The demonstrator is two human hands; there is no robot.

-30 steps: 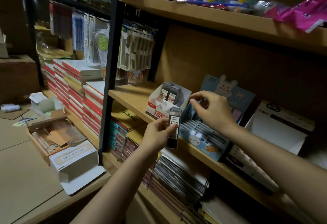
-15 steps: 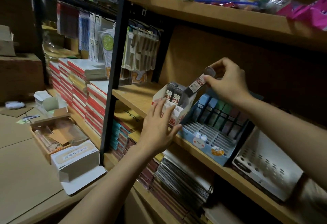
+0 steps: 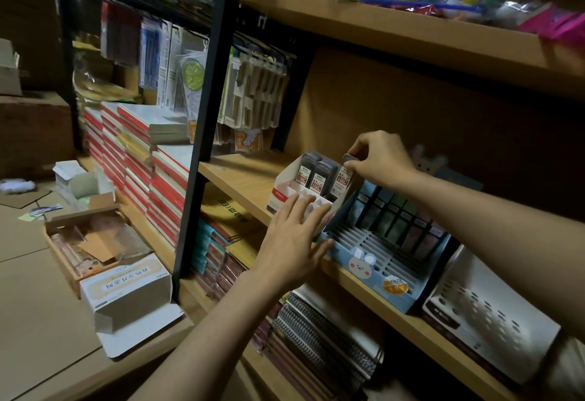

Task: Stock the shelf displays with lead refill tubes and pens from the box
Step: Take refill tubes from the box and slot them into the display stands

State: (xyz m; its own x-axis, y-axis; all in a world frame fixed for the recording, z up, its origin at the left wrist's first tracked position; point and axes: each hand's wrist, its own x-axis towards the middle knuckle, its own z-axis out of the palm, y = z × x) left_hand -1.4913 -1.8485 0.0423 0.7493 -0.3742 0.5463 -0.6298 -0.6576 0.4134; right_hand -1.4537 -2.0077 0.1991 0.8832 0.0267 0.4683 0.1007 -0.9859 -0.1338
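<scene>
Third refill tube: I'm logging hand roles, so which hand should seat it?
Right: it pinches the tube above its slot. Left rests flat on the display box front.

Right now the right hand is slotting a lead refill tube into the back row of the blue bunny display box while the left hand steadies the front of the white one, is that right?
Not quite. In the head view the right hand is slotting the lead refill tube into the back row of the white display box, not the blue bunny display box. The left hand does steady the white one's front.

- We log the shelf (image 3: 240, 179): matt wood-grain board on a black metal post (image 3: 202, 134).
- We log the display box (image 3: 286, 187): white card.
- We log the lead refill tubes (image 3: 321, 176): glossy dark plastic, paper labels.
</scene>
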